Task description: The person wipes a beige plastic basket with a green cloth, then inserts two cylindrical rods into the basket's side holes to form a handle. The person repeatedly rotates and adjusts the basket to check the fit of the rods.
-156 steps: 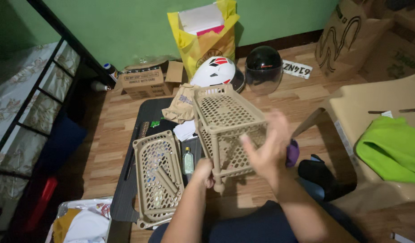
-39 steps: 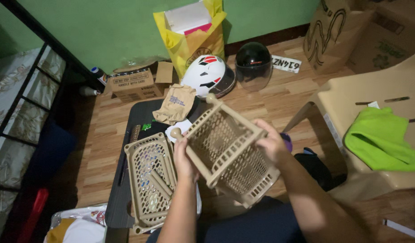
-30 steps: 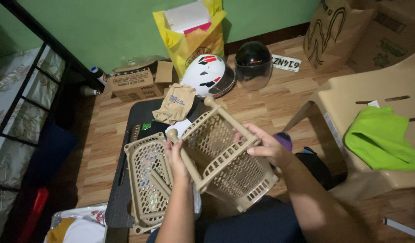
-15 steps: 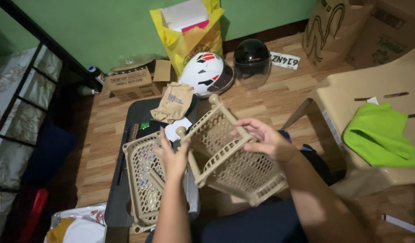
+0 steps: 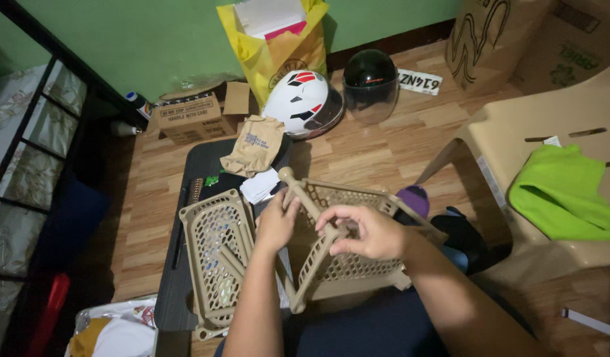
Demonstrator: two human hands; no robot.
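I hold a beige perforated plastic rack, two trays joined by corner posts, tipped on its side over my lap. My left hand grips a knob-ended post of the rack near its upper left corner. My right hand pinches a post joint at the rack's middle. A second loose beige tray lies flat on the small dark table to the left, with a few loose beige posts resting inside it.
On the table's far end lie a crumpled brown paper bag and white papers. Beyond stand a white helmet, a black helmet, a cardboard box and a yellow bag. A beige plastic chair with a green cloth stands right.
The rack has been turned from tilted upright to lying on its side and lowered toward my lap. My right hand shifted from its far rim to the middle post joint.
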